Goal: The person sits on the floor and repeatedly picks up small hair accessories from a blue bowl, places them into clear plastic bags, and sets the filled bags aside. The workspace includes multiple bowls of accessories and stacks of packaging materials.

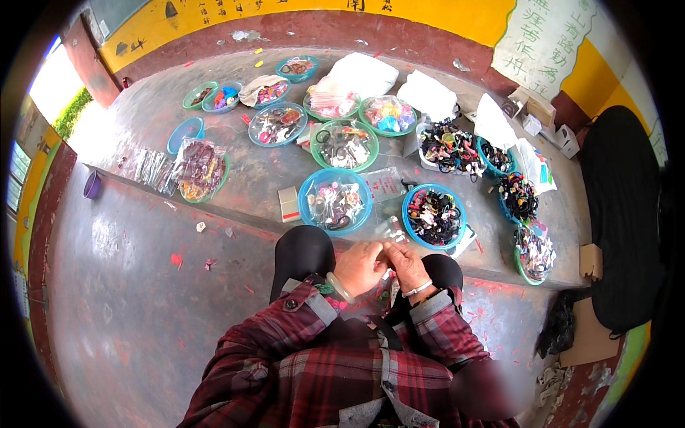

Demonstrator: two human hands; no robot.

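My left hand point(359, 269) and my right hand point(409, 270) meet over my lap, their fingers bent inward and touching. Both are closed around something small that the fingers hide; only a pale white bit shows beneath them. Just beyond the hands lies a small clear plastic bag point(391, 230) with little pieces in it. Ahead to the left stands a blue basin point(304, 212) filled with clear-bagged small accessories. Ahead to the right, another blue basin point(462, 216) holds a heap of black hair ties with coloured ornaments.
Several more basins cover the raised concrete ledge point(246, 187), among them a green basin point(376, 151) of bagged items. A small cardboard box point(288, 205) stands by the near left basin. White sacks point(428, 96) lie farther back. At right hangs a black cover point(621, 221); a purple pot point(92, 185) is far left.
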